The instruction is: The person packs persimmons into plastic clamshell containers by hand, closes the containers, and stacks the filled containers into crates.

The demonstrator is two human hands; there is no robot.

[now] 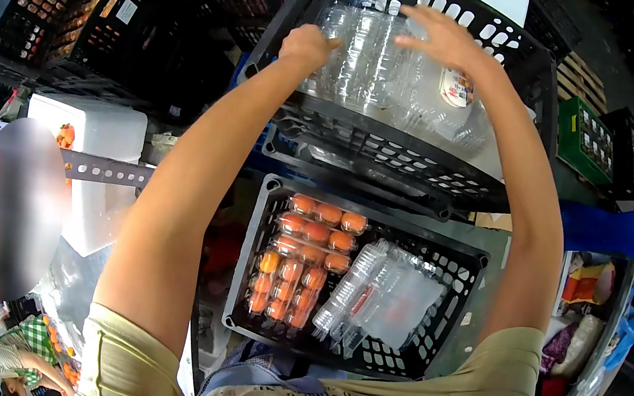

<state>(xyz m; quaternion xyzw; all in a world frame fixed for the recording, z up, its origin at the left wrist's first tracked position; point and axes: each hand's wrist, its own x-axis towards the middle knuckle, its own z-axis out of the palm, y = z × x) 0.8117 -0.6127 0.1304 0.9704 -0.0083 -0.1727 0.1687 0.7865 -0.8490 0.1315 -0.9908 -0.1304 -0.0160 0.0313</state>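
Note:
A row of nested clear plastic fruit containers [366, 58] lies inside the upper black crate [407, 142]. My left hand [307, 46] is curled around the left end of that row, its thumb against the plastic and its other fingers partly hidden. Above the right part of the row is my right hand [439, 38], fingers spread and slightly blurred. Near its wrist a round label [456, 88] shows on a container. In the lower black crate [368, 214], close to my body, are filled packs of orange fruit [295, 264] and, beside them, more empty clear containers [388, 295].
A white foam box [95, 120] stands at the left, behind a perforated metal bar [108, 169]. Dark crates [103, 10] are stacked at upper left. A green crate [585, 140] and a wooden pallet [583, 80] are at right. Another person [23, 355] is at lower left.

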